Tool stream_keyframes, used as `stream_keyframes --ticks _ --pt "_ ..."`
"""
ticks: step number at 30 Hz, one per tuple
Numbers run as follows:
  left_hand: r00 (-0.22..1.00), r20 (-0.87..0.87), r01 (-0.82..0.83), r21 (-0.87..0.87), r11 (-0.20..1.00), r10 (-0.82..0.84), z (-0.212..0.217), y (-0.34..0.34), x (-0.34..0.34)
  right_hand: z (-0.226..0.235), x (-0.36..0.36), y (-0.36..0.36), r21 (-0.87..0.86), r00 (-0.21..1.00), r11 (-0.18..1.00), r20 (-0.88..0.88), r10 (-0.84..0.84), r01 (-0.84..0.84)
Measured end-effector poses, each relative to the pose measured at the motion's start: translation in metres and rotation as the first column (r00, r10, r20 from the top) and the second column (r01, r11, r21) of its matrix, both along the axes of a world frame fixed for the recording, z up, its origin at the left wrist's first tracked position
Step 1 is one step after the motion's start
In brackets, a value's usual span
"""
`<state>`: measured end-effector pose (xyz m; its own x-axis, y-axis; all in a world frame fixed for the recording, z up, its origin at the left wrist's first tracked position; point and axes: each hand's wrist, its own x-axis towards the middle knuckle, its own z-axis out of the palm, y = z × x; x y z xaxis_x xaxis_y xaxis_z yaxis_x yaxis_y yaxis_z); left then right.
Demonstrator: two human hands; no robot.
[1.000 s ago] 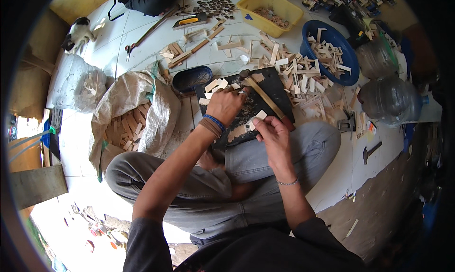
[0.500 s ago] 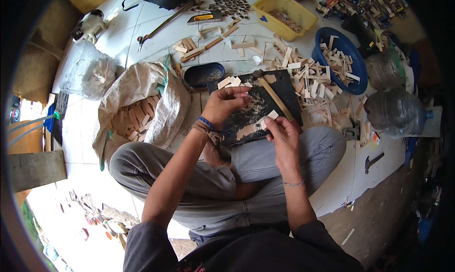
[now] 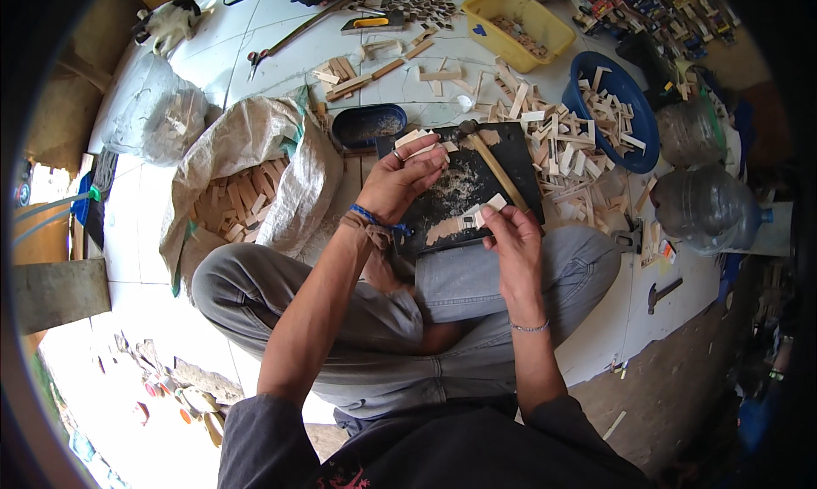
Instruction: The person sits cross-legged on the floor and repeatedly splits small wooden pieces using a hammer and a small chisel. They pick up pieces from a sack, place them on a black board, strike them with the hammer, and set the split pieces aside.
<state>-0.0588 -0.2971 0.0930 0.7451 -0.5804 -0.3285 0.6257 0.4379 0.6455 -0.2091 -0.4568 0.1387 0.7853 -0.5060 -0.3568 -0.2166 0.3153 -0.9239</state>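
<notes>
My right hand (image 3: pixel 516 240) pinches a small pale wooden piece (image 3: pixel 491 206) with a dark slot near its end, low over a black board (image 3: pixel 515 144). Up and to the left, my left hand (image 3: pixel 400 181) is closed, thumb against fingers, above the board's left side. Whatever lies between those fingertips is too small to make out. A hammer (image 3: pixel 500 172) with a wooden handle lies across the board, apart from both hands. Sawdust (image 3: pixel 459 183) and a few short wooden pieces (image 3: pixel 410 137) are on the board beside my left fingers.
A woven sack (image 3: pixel 302 178) of wood pieces stands left, a dark blue oval tray (image 3: pixel 368 125) beyond it. Loose wood strips (image 3: pixel 553 140) spread rightward to a blue basin (image 3: pixel 587 119). Farther off are a yellow tub (image 3: pixel 489 42), a handsaw (image 3: pixel 362 22) and a cat (image 3: pixel 168 28).
My left hand has shifted slightly left, its fingers now more raised and bunched. My right hand still holds the wooden piece in nearly the same place. The whole view has tilted slightly.
</notes>
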Motion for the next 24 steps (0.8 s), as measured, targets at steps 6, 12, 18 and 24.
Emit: stream_keyframes --ticks 6,12,18,24 --pt "0.999 -0.048 0.014 0.001 1.0 -0.014 0.005 0.0 -0.004 0.006 0.001 0.002 0.0 1.0 1.0 -0.003 -0.006 0.006" --pt "1.0 -0.013 -0.009 -0.045 0.999 0.008 0.016 0.0 -0.009 0.004 -0.001 0.001 -0.002 1.0 1.0 0.0 0.006 -0.006" --pt "0.998 0.05 0.037 -0.04 0.999 -0.035 0.026 0.001 -0.019 0.0 -0.003 -0.002 -0.022 0.999 0.999 -0.019 0.039 -0.039" --pt "0.982 0.16 0.093 0.025 0.995 -0.096 0.038 0.005 -0.033 0.0 -0.002 -0.002 0.0 0.999 0.999 -0.002 0.037 -0.037"
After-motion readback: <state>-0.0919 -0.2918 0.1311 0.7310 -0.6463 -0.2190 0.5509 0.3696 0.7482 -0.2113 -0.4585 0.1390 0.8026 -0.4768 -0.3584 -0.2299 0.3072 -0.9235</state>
